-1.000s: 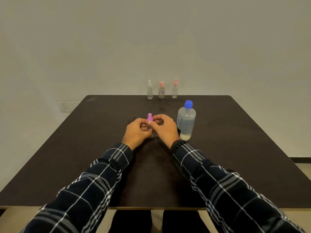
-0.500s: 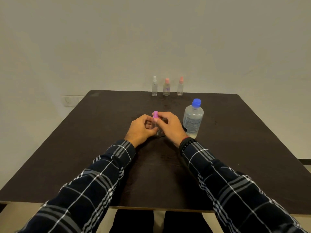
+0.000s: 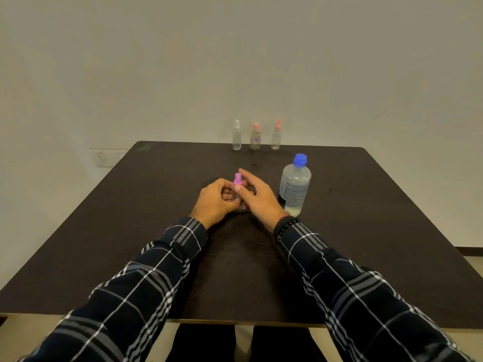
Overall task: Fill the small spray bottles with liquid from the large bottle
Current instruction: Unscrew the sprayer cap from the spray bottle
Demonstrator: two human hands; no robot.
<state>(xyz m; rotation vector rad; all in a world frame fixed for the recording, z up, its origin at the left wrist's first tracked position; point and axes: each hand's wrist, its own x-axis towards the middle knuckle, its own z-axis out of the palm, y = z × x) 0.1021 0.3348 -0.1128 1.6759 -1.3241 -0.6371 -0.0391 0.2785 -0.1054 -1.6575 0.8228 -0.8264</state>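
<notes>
Between the fingers of both hands, in the head view, a small spray bottle stands upright on the dark bench. The left hand curls its fingers round the clear body. The right hand has thumb and forefinger on either side of the pink spray head, apparently pinching it, while its other fingers lie loosely spread. The spray head sits on the bottle, and I cannot tell whether it is screwed tight or partly loosened.

Just to the right of the right-hand fingers, near but not touching, stands the large bottle. Its blue cap is on, so no pouring is under way. Well beyond the fingers, at the far edge of the bench, three small spray bottles stand in a row with their heads on: one white-topped and two pinkish. Their contents are too small and too clear to judge.

My reading is that the task is at an early stage, or between bottles. The person appears to be working the spray head of the bottle in hand. The large bottle has yet to be opened, the pour made and the head fitted back. The three far bottles may also need filling.
</notes>
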